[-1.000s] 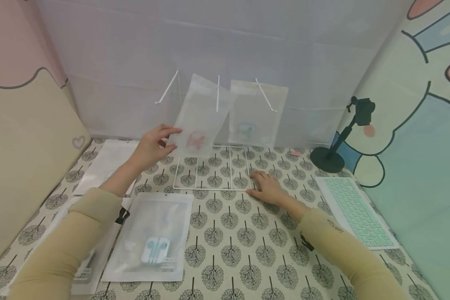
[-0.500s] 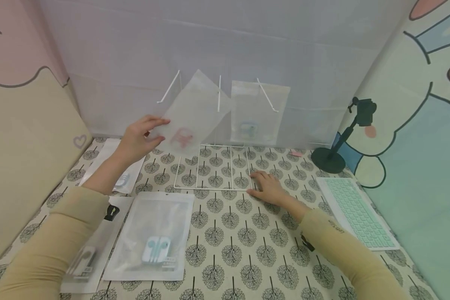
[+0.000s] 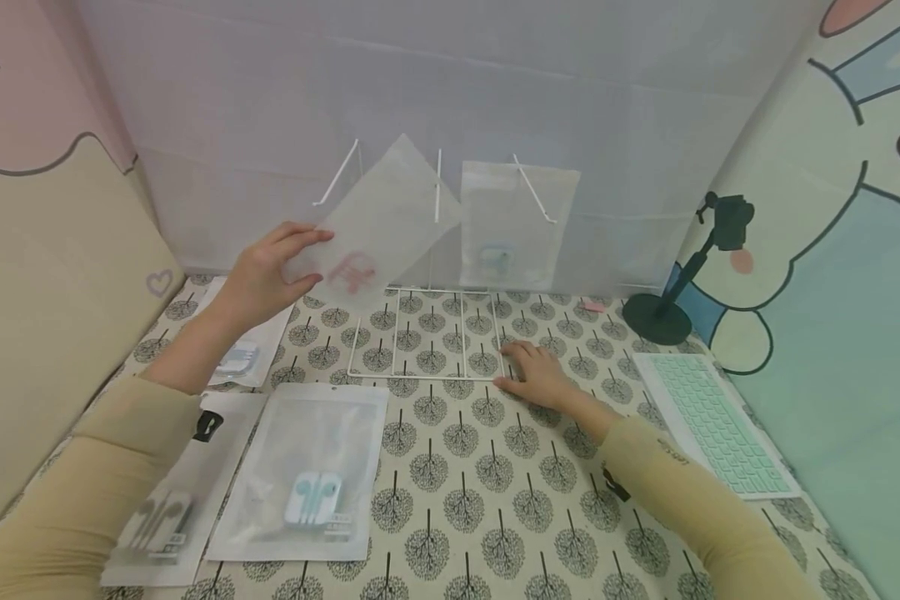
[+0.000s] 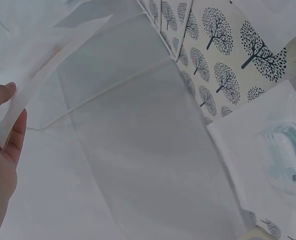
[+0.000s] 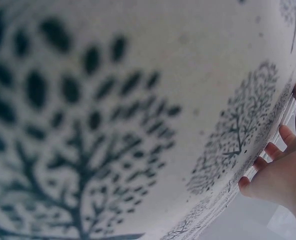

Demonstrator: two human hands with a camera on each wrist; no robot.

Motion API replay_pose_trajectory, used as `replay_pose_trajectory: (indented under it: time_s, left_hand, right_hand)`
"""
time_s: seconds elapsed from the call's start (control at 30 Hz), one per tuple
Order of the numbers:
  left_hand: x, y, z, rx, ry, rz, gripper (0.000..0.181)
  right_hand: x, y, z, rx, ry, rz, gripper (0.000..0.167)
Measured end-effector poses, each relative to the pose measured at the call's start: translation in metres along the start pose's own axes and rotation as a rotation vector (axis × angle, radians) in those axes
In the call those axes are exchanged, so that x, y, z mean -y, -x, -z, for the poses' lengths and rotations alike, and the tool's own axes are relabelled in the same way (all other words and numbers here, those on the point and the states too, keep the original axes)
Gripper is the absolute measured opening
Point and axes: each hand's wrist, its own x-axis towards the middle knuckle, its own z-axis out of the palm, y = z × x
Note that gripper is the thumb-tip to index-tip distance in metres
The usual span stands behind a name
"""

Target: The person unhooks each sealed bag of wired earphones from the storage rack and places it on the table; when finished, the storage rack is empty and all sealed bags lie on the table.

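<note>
My left hand (image 3: 264, 273) pinches the lower left edge of a frosted zip bag (image 3: 390, 208) between thumb and fingers. The bag slants in the air at the middle prong of a white wire rack (image 3: 424, 377), and a reddish item shows faintly through it. Whether the prong passes through the bag's hole is too small to tell. In the left wrist view the hand (image 4: 3, 155) holds the bag's edge. Another frosted bag (image 3: 521, 208) with a bluish item hangs at the right prong. My right hand (image 3: 537, 375) rests on the cloth at the rack base's right front corner, fingers loosely bent.
On the left of the table lie several flat bags, among them one with blue-and-white earphones (image 3: 313, 500) and one partly under my left sleeve. A green-and-white keyboard (image 3: 720, 425) and a black stand (image 3: 658, 318) are on the right. A small pink piece (image 3: 593, 307) lies at the back.
My left hand has moved left and slightly up, swinging the bag's lower end left so the bag tilts more. The right hand stays in place.
</note>
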Motion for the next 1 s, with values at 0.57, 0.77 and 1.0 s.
replay_pose_trajectory:
  time_s: [0.57, 0.77, 1.0]
  left_hand:
    - [-0.015, 0.004, 0.016, 0.03, 0.035, 0.004, 0.065]
    - [-0.025, 0.008, 0.019, 0.003, 0.075, 0.041, 0.06]
    - [-0.038, 0.013, 0.019, -0.085, 0.14, 0.197, 0.048]
  right_hand:
    - [0.001, -0.001, -0.003, -0.005, -0.011, 0.012, 0.059]
    - [-0.001, -0.002, -0.003, 0.006, -0.013, -0.003, 0.059]
    - [-0.003, -0.002, -0.004, 0.011, -0.03, -0.012, 0.061]
